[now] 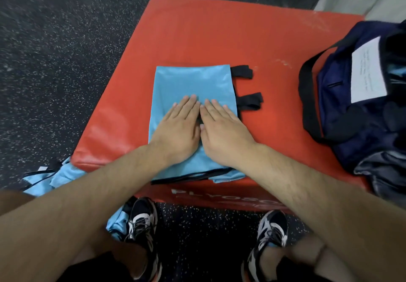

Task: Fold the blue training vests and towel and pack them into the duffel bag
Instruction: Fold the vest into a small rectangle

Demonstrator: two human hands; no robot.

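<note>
GYM FLOOR, PACKING IN PROGRESS: A black rubber floor [55,51], flecked with white, spreads beneath and beyond both hands. On it stands one red worktop [197,29], a boxy padded block skinned in glossy vinyl, with white lettering on the near face below the wrists. Well apart to the right of the right hand, one navy duffel bag [342,114] of soft woven fabric slumps on the worktop, a black carry strap [307,84] arching off the side nearest the hands.

Under the hands lies one folded training vest [191,81], a smooth light-blue rectangle with a faint sheen, bound in black at its near end. The left hand [178,130] and right hand [224,132] lie palm-down on it side by side, fingers straight and close together, index fingers touching, pressing the cloth flat.

Down-left of the left forearm, on the floor against the worktop's corner, sits a crumpled heap of more blue vests [59,178]; their number cannot be told. Two black-and-white trainers, the left shoe [142,218] and right shoe [272,229], stand on the floor below the forearms. One white paper sheet [367,70], its print too blurred to read, lies on the bag. Two short black webbing loops [249,101] jut from the vest's right edge, the nearer one just beside the right hand's fingertips.
</note>
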